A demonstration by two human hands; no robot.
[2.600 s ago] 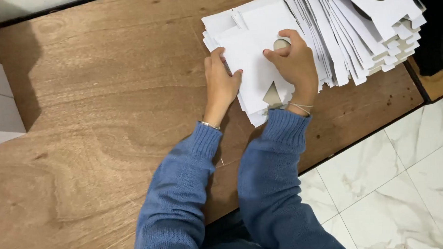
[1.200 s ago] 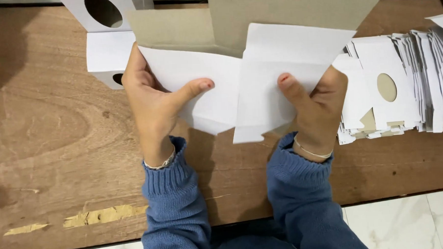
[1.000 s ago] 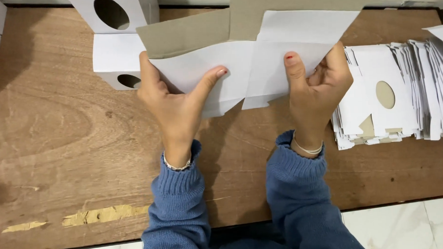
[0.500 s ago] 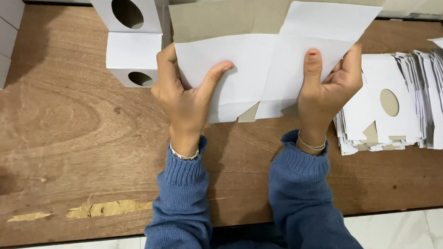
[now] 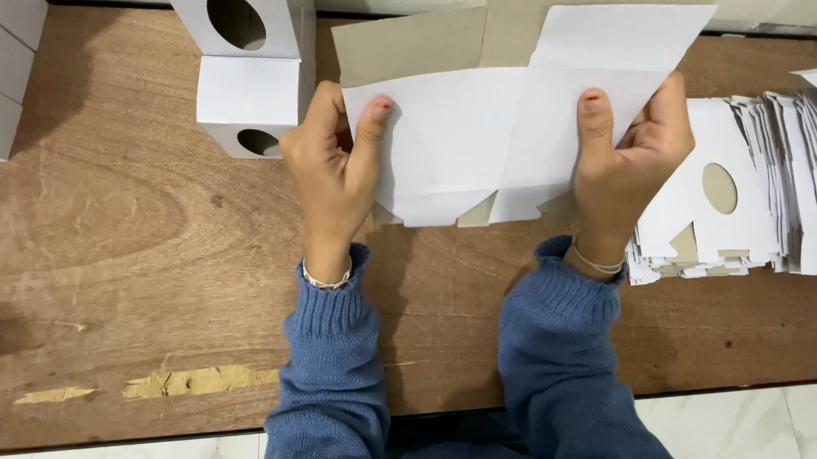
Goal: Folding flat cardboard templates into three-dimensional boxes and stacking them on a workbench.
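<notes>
I see the white die-cut carton blank [image 5: 478, 137] held up above the wooden table [image 5: 111, 267], with my left hand [image 5: 334, 164] clamped on its left edge, thumb pressed flat on the front, and my right hand [image 5: 628, 158] pinching its right edge the same way, so the sheet spans the gap between both grips. Just right of the right hand lies the fanned stack of flat blanks [image 5: 751, 190] with oval cut-outs. Beyond the left hand stand two assembled white boxes [image 5: 249, 72], near but apart from the sheet.

Two folded white boxes [image 5: 249, 77] with round holes — far left; scuffed wooden table [image 5: 111, 267]; pale marble floor [image 5: 750, 426]
</notes>
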